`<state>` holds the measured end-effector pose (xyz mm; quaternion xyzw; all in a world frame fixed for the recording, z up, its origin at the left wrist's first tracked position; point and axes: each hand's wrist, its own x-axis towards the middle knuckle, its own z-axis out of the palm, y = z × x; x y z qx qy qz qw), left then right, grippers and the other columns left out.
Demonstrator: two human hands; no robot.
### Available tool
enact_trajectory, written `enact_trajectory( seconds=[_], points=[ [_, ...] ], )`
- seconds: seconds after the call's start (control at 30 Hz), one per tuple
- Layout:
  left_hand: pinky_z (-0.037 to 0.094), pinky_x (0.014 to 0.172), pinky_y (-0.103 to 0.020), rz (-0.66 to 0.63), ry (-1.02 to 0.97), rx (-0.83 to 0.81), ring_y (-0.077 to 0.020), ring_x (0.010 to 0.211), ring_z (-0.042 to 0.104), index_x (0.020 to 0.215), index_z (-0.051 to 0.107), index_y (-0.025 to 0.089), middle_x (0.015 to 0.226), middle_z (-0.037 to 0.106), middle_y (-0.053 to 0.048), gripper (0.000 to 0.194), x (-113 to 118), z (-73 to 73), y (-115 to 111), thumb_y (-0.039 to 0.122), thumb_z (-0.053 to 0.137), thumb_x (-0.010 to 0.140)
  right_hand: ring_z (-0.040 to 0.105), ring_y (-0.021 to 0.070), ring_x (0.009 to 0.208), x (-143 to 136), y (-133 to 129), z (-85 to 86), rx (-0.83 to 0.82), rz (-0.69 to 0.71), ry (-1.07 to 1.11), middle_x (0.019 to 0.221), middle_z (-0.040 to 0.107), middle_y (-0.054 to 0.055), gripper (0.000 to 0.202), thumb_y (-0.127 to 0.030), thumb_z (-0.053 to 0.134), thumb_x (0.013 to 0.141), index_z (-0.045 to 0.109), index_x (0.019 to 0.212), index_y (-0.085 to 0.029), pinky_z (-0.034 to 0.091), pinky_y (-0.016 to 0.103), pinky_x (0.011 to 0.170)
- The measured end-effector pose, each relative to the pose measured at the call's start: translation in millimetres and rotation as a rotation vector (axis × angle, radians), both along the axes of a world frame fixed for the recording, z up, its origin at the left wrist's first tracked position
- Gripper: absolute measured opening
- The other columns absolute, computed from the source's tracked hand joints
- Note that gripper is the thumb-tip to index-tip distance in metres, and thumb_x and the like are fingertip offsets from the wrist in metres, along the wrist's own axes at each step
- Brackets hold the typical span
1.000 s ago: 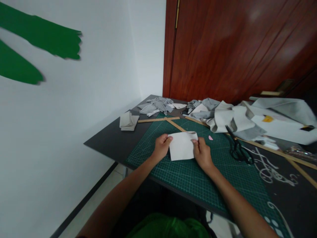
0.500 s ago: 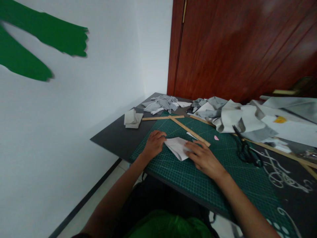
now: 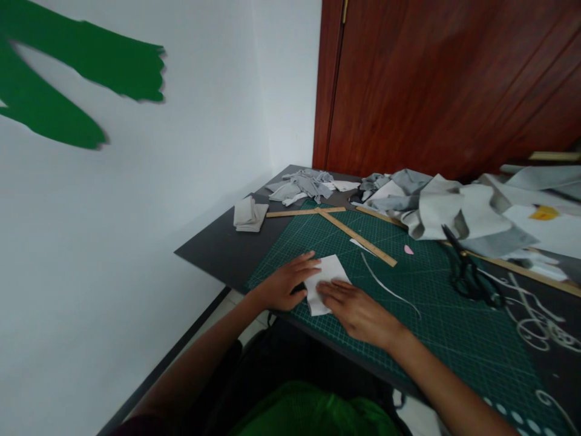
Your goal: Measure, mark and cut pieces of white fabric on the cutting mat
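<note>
Folded white cloth (image 3: 334, 268) lay on green mat (image 3: 445, 330). Left hand (image 3: 285, 284) splayed over its left side, right hand (image 3: 358, 310) flat on top; neither gripped it.

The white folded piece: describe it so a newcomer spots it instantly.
On the dark table, find the green gridded mat. Near its front edge, the left hand and right hand rest on a small white folded piece. Unlike the pale stack left of the mat, it lies beneath both hands.
</note>
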<state>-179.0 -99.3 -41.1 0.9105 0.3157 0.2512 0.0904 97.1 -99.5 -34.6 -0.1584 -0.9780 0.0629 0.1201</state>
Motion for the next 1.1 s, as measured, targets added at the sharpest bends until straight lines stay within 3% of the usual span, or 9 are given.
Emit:
enact_trajectory(
  seconds=[0.2,0.3,0.47,0.6,0.7,0.83,0.9,1.0,1.1],
  points=[
    [0.021,0.129,-0.057,0.034,0.156,-0.159,-0.041,0.155,0.033,0.156,0.042,0.004,0.162,0.039,-0.029,0.11,28.6,-5.1,-23.1,0.075,0.074,0.077,0.066,0.0275,0.124,-4.9,-4.6,2.5,-0.071,-0.074,0.071,0.128,0.071,0.017,0.031,-0.003,0.049,0.098,0.064,0.123,-0.012,0.048,0.045,0.114],
    [0.018,0.131,-0.055,0.104,0.115,-0.2,-0.036,0.156,0.034,0.15,0.053,0.009,0.16,0.047,-0.025,0.084,37.6,-4.7,-27.4,0.066,0.065,0.091,0.072,0.0243,0.107,-1.7,-7.5,7.8,-0.198,-0.158,0.1,0.111,0.076,0.012,0.026,-0.009,0.047,0.103,0.066,0.119,-0.017,0.055,0.037,0.098],
    [0.026,0.128,-0.045,0.003,-0.076,-0.368,-0.0234,0.148,0.047,0.136,0.067,0.027,0.151,0.061,-0.007,0.039,36.0,3.0,-24.4,0.041,0.047,0.106,0.073,0.0217,0.1,14.3,-2.9,25.6,-0.515,-0.223,0.207,0.112,0.077,0.004,0.023,-0.029,0.066,0.098,0.069,0.12,-0.024,0.054,0.028,0.086],
    [0.054,0.085,-0.034,0.158,-0.262,-0.562,-0.0225,0.092,0.071,0.089,0.075,0.019,0.085,0.074,-0.004,0.044,30.3,-2.9,-14.2,0.05,0.047,0.102,0.071,0.0214,0.088,23.9,14.3,23.7,-0.625,-0.316,0.255,0.099,0.077,0.002,0.021,-0.04,0.07,0.094,0.073,0.104,-0.022,0.051,0.028,0.078],
    [0.039,0.054,-0.027,0.397,-0.346,-0.633,-0.0137,0.055,0.051,0.063,0.059,0.018,0.055,0.05,0.002,0.053,35.1,-9.3,-8.9,0.054,0.047,0.099,0.066,0.0206,0.073,22.1,27.6,2.6,-0.637,-0.481,0.38,0.084,0.073,0.002,0.027,-0.046,0.063,0.095,0.072,0.098,-0.02,0.048,0.029,0.065],
    [0.052,0.076,-0.033,0.685,-0.351,-0.373,-0.0193,0.08,0.063,0.089,0.068,0.017,0.085,0.068,-0.002,0.019,48.8,-10.9,-9.9,0.036,0.067,0.089,0.063,0.0215,0.065,10.8,34.0,-25.5,-0.615,-0.702,0.558,0.077,0.069,0.001,0.043,-0.051,0.067,0.087,0.067,0.115,-0.019,0.046,0.029,0.058],
    [0.05,0.105,-0.044,0.718,-0.286,-0.184,-0.0273,0.12,0.062,0.131,0.062,0.019,0.128,0.068,-0.011,0.044,53.6,-10.2,-12.4,0.026,0.068,0.088,0.062,0.0212,0.062,5.3,32.0,-30.9,-0.525,-0.681,0.546,0.072,0.067,0.001,0.037,-0.052,0.063,0.091,0.068,0.109,-0.02,0.046,0.03,0.059],
    [0.03,0.126,-0.056,0.526,-0.069,-0.011,-0.0331,0.156,0.031,0.157,0.04,0.022,0.164,0.041,-0.015,0.069,57.4,-9.2,-15.8,0.03,0.066,0.093,0.065,0.0216,0.069,-0.4,26.2,-29.6,-0.373,-0.637,0.5,0.078,0.069,0.004,0.028,-0.043,0.053,0.099,0.069,0.094,-0.021,0.049,0.032,0.068],
    [0.025,0.128,-0.056,0.215,0.135,-0.001,-0.0339,0.157,0.031,0.158,0.04,0.019,0.165,0.042,-0.017,0.074,61.0,-8.2,-15.2,0.051,0.065,0.095,0.067,0.022,0.075,-3.7,21.4,-23.2,-0.182,-0.69,0.353,0.083,0.07,0.006,0.024,-0.029,0.049,0.1,0.069,0.09,-0.021,0.05,0.033,0.073]
  ],
)
